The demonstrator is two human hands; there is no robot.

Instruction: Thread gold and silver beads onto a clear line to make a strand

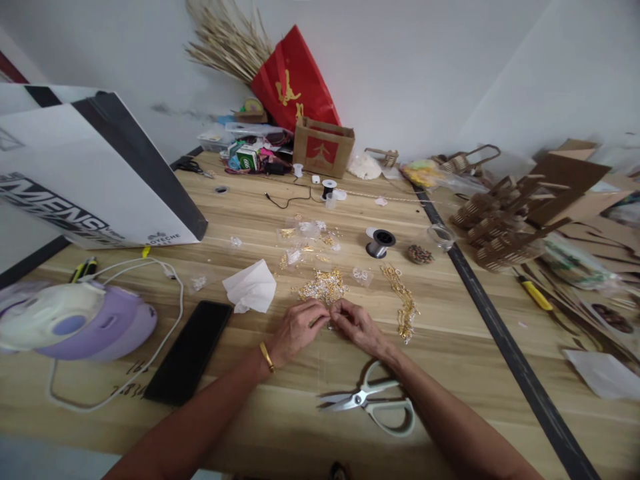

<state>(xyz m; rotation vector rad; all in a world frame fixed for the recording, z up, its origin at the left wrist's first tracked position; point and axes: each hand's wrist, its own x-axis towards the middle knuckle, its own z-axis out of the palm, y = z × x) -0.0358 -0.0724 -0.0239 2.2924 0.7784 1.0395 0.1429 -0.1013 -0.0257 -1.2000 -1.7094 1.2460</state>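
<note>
My left hand (301,327) and my right hand (356,325) meet at the middle of the wooden table, fingertips pinched close together. Whatever sits between them is too small to make out. Just beyond the fingers lies a pile of gold and silver beads (324,285). Gold chains (404,303) rest to the right of my right hand. Open scissors (359,399) lie below my hands, beside the right forearm. A spool of wire (381,243) and a dish of dark beads (420,253) stand farther back on the right.
On the left are a black phone (191,352), a purple and white device (100,320) with a cable, a white tissue (251,287) and a large white bag (100,173). Woven baskets (495,227) and a yellow cutter (535,292) lie right. A paper bag (323,148) stands behind.
</note>
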